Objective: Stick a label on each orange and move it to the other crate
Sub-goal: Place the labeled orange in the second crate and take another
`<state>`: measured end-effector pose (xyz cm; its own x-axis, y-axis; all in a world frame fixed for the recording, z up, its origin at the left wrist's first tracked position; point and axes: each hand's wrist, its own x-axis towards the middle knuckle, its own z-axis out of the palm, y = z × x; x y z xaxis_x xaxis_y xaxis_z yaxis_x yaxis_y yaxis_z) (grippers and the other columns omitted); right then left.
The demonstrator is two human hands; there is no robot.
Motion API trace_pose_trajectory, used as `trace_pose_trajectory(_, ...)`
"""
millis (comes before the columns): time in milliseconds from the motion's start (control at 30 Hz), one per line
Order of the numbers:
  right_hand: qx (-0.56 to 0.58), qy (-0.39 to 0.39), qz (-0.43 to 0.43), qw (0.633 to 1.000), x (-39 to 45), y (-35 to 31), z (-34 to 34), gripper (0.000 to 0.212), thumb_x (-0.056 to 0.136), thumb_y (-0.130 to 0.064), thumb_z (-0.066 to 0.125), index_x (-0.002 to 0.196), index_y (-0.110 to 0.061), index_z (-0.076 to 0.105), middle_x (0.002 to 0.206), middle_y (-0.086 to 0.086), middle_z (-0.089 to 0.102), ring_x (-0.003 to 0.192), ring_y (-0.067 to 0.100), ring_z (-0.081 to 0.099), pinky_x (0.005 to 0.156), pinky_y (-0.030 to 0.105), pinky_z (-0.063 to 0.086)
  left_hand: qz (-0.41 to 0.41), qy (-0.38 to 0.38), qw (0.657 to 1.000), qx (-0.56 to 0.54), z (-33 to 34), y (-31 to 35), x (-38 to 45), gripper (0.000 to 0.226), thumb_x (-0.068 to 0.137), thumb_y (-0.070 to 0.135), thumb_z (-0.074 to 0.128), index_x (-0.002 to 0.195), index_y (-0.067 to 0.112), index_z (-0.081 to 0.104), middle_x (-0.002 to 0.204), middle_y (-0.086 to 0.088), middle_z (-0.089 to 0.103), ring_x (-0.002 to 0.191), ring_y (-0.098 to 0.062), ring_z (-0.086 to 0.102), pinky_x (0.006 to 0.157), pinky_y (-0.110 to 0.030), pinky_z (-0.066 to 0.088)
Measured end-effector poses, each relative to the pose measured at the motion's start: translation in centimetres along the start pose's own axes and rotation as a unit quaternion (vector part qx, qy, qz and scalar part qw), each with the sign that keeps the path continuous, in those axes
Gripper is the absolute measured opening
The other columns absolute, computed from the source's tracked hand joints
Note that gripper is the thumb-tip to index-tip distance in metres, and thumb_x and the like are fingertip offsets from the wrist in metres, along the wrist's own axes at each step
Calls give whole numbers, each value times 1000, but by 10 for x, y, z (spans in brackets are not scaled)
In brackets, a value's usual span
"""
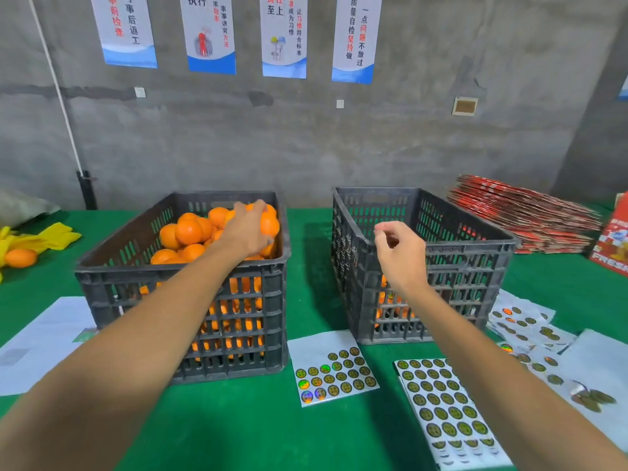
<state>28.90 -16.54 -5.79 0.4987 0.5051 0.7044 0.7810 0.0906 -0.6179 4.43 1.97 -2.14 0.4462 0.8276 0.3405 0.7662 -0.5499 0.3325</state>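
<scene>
Two dark slatted crates stand on the green table. The left crate is heaped with oranges. My left hand reaches into it and curls round one orange at the far right of the pile. The right crate holds a few oranges low down, seen through its slats. My right hand hovers over that crate's near left corner with fingers loosely curled and thumb near the fingertips; I cannot tell whether it holds a label. Sheets of round labels lie in front.
More label sheets lie at the right. White paper lies at the left. A loose orange sits by yellow gloves. Flat red cartons are stacked at the back right, near a red box.
</scene>
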Motion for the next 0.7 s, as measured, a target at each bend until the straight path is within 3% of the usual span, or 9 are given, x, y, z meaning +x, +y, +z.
trace_pose_trajectory(100, -39, 0, -118, 992, -26, -1, 13, 13, 99, -16, 59, 107, -14, 70, 98, -2, 67, 94, 14, 59, 85, 31, 50, -3, 124, 975, -184, -6, 19, -8, 64, 90, 40, 77, 135, 12, 42, 127, -18, 55, 112, -40, 58, 88, -45, 48)
trace_pose_trajectory(167, -78, -38, -227, 970, -48, -3, 26, 14, 97, -16, 61, 106, -12, 71, 97, -1, 68, 92, 15, 59, 83, 28, 50, -4, 120, 957, -262, -4, 32, -13, 69, 87, 56, 73, 133, 15, 43, 116, -8, 61, 107, -32, 61, 85, -42, 49)
trace_pose_trajectory(233, -126, -146, -280, 940, -73, 4, 44, 17, 96, -18, 62, 107, -11, 72, 100, 2, 69, 94, 19, 62, 83, 34, 54, 19, 92, 951, -294, 3, 44, -20, 80, 83, 64, 72, 143, 21, 41, 126, -7, 61, 114, -27, 61, 93, -42, 51)
trace_pose_trajectory(333, -164, -386, -126, 899, -110, 14, 70, 33, 100, -37, 58, 125, -18, 69, 119, 2, 66, 110, 20, 60, 95, 43, 52, 87, -3, 947, -310, 14, 52, -30, 98, 74, 72, 72, 155, 30, 35, 151, -5, 48, 135, -22, 51, 112, -47, 45)
trace_pose_trajectory(400, -119, -469, -34, 875, -130, 22, 83, 39, 97, -45, 63, 127, -22, 69, 117, -2, 63, 106, 17, 60, 95, 38, 51, 106, -38, 945, -308, 14, 51, -31, 99, 68, 80, 69, 151, 33, 41, 146, 0, 52, 129, -20, 56, 110, -49, 48)
trace_pose_trajectory(467, -62, -492, 24, 868, -148, 27, 92, 40, 92, -45, 72, 123, -21, 73, 111, -5, 61, 101, 14, 59, 91, 33, 49, 112, -56, 940, -319, 11, 48, -33, 95, 70, 80, 68, 148, 32, 44, 138, 2, 57, 119, -18, 61, 105, -49, 52)
trace_pose_trajectory(633, -55, -487, 44, 871, -176, 42, 106, 49, 85, -43, 80, 127, -19, 72, 118, -4, 53, 114, 15, 46, 99, 27, 42, 104, -54, 930, -347, 11, 47, -32, 70, 88, 56, 73, 146, 28, 45, 133, -6, 57, 114, -30, 62, 101, -55, 53)
trace_pose_trajectory(700, -27, -475, 66, 877, -180, 46, 106, 44, 84, -41, 82, 122, -21, 75, 114, -9, 52, 113, 14, 47, 102, 29, 43, 107, -59, 923, -366, 9, 47, -32, 67, 89, 52, 74, 145, 28, 47, 130, -6, 57, 109, -27, 63, 101, -53, 53)
